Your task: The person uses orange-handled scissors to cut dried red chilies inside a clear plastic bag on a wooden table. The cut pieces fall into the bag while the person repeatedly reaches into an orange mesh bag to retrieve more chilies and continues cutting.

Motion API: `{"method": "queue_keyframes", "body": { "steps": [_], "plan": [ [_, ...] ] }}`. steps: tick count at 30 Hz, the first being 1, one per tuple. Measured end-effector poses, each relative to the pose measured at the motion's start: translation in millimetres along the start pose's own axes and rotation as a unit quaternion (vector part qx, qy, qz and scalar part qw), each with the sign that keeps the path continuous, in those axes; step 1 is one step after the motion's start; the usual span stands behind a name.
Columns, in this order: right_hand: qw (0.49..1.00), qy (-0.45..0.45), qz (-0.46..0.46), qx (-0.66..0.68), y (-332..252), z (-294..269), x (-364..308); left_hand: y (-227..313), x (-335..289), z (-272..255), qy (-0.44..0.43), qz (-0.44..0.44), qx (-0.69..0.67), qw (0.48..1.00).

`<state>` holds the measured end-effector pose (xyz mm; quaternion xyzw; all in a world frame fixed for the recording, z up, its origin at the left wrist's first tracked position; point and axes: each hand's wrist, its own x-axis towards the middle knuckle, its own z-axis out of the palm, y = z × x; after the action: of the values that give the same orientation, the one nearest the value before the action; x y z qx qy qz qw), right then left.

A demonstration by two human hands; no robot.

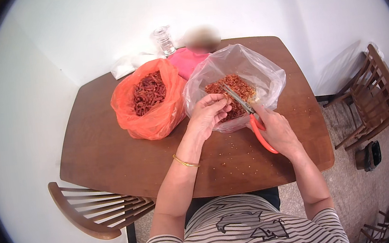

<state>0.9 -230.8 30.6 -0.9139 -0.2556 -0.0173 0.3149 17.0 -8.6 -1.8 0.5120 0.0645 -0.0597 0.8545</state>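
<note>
Seated at a brown wooden table (112, 154), both forearms reaching up from six o'clock toward the centre. Right hand (276, 129) closed round the orange handles of a pair of scissors (245, 111), blades angled toward eleven o'clock and entering the mouth of a clear plastic bag (246, 71). Left hand (208, 115) narrowed to a pinch at the bag's near rim, fingertips bunched together over the blades, seemingly on a small red piece, though too small to tell for certain. Held over the open bag, probably so that snipped bits drop straight inside; chopped red chilli pieces (234, 91) heaped within already. Bag mouth rolled wide and slumped open, likely for easy reach. At ten o'clock of the clear bag and touching it, an orange plastic bag (149, 119), likewise open, filled with whole dried red chillies (148, 90), within easy reach of the left hand. Red flakes (222, 159) scattered on the table between bag and body. Gold bangle (185, 162) on the left wrist. At twelve o'clock behind the bags, a pink packet (186, 60), a clear glass jar (163, 40) and a white plastic bag (127, 64) against the wall; no labels legible. Wooden chair (100, 214) at seven o'clock, more chairs (372, 98) at three o'clock.
</note>
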Motion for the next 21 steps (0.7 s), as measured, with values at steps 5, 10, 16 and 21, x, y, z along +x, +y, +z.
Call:
{"method": "queue_keyframes", "body": {
  "steps": [5, 10, 16, 21],
  "plan": [
    [1.000, 0.014, -0.017, 0.002, 0.7, 3.2, -1.5, 0.2, -0.6, 0.4, -0.019, 0.004, -0.009, 1.000],
    [1.000, 0.012, -0.017, 0.010, 3.3, 5.7, -2.0, 0.7, -1.4, 1.2, -0.034, 0.001, -0.014, 0.999],
    [0.999, 0.016, -0.039, -0.007, 5.3, 5.5, -1.2, 1.5, -0.5, -0.5, -0.024, -0.013, -0.017, 0.999],
    [0.998, -0.056, 0.011, 0.002, -1.5, -3.3, 2.0, 1.5, -0.4, -1.8, -0.003, -0.018, -0.001, 1.000]
  ]
}}
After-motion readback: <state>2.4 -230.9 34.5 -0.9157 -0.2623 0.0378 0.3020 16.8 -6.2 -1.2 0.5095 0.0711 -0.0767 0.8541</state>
